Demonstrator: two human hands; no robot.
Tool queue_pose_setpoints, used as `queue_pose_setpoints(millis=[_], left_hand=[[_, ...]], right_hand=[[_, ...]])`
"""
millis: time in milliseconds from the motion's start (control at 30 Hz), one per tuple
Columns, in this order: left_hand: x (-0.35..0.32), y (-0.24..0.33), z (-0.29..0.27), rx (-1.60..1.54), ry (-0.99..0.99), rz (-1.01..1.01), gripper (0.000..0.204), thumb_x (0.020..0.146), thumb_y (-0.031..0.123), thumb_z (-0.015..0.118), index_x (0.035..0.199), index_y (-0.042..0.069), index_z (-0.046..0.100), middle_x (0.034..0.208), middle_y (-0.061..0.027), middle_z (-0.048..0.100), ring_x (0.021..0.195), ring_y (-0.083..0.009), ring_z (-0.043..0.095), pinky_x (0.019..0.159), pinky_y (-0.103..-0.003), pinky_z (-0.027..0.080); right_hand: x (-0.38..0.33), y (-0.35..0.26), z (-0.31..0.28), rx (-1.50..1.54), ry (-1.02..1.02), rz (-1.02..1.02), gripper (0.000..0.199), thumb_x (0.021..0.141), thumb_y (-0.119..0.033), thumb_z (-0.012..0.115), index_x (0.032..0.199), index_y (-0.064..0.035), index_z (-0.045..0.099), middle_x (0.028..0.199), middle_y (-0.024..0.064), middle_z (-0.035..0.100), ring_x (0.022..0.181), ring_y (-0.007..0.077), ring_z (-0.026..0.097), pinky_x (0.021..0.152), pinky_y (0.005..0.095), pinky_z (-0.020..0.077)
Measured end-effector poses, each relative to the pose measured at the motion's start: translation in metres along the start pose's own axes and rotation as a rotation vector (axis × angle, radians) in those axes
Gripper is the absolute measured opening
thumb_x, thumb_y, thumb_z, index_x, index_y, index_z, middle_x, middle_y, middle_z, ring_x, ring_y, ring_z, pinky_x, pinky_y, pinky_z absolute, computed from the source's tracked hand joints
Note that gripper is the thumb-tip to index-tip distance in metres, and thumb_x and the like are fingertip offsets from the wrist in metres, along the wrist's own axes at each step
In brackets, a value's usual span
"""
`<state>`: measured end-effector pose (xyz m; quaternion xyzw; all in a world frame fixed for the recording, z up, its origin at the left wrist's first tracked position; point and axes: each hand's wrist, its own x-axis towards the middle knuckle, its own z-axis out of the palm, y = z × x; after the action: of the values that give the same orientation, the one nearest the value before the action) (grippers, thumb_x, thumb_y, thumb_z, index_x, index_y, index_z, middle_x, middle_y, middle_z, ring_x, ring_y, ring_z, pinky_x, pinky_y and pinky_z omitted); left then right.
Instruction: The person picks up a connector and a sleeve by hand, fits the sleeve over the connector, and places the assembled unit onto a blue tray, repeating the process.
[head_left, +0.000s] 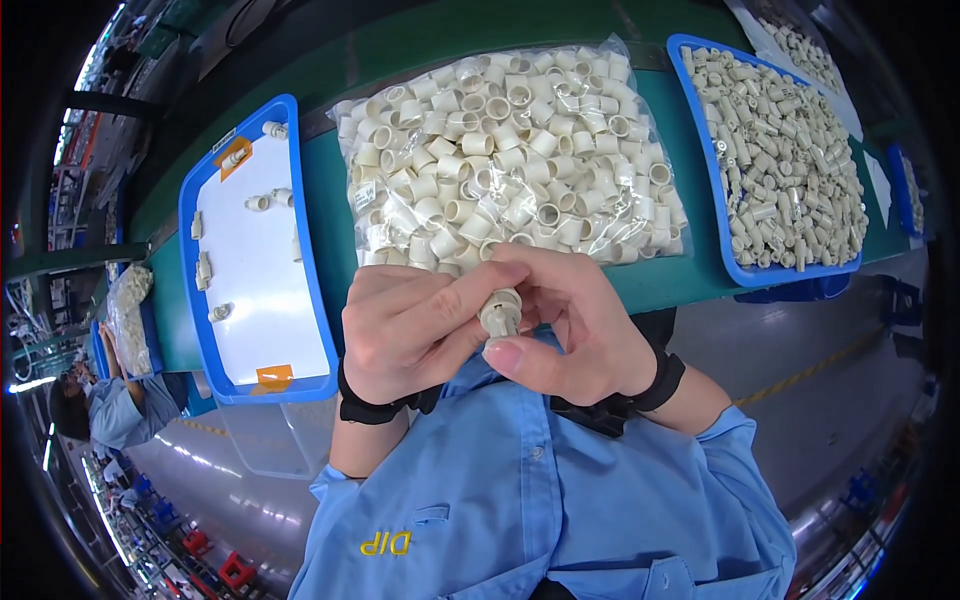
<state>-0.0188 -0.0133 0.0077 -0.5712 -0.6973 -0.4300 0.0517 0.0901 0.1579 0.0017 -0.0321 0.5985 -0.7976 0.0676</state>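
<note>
— What's on the far left of the green bench?

— A blue tray lined with a white sheet, reaching down to the bench's near edge. Only a few small cream fittings lie scattered on it, most along its left side and top end. Orange tape holds the sheet at the top left and near the bottom right corner.

— And the hands?

— Both are raised just in front of the near edge, about mid-bench. The left hand is curled almost into a fist, its fingertips pinching a cream tube fitting. The right hand is closed round the same piece from the other side, thumb pressed under its lower end. So the fitting sits between the two hands, touching both, upright or close to it. Each wrist has a black band.

— What's behind them?

— A clear plastic bag packed with cream rings, lying across the middle of the bench; the hands overlap its near edge from where I stand. I can't tell whether they touch it.

— Further right?

— A second blue tray, heaped full of longer cream fittings, its near end hanging over the bench edge.
</note>
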Motion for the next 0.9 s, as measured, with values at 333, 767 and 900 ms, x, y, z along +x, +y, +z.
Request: queue_pose_setpoints(millis=[333,767,900], left_hand=[[0.002,0.011,0.003,0.003,0.045,-0.026,0.027,0.064,0.005,0.069,0.091,0.003,0.075,0.054,-0.001,0.048,0.044,-0.0176,0.048,0.046,-0.028,0.036],[-0.046,-0.052,-0.108,0.563,0.262,-0.739,0.023,0.093,0.017,0.069,0.114,0.007,0.071,0.059,-0.0005,0.044,0.054,-0.0079,0.04,0.05,-0.024,0.033],[0.011,-0.022,-0.029,0.446,0.017,-0.336,0.018,0.086,0.011,0.07,0.105,0.011,0.073,0.071,-0.0071,0.06,0.059,-0.0222,0.061,0.054,-0.032,0.047]], right_hand=[[-0.003,-0.003,-0.013,-0.054,-0.089,0.09,0.046,0.082,-0.016,0.076,0.12,0.001,0.057,0.09,0.0027,0.058,0.08,0.0082,0.057,0.068,0.0241,0.0467],[-0.099,-0.042,-0.214,-1.808,0.769,0.177,0.016,0.073,-0.003,0.07,0.089,-0.0034,0.07,0.086,0.0132,0.064,0.093,0.0349,0.059,0.084,0.0432,0.049],[-0.092,-0.033,-0.231,-1.879,0.697,0.238,0.012,0.073,-0.004,0.071,0.085,-0.004,0.07,0.087,0.0137,0.064,0.094,0.0334,0.06,0.081,0.0435,0.05]])
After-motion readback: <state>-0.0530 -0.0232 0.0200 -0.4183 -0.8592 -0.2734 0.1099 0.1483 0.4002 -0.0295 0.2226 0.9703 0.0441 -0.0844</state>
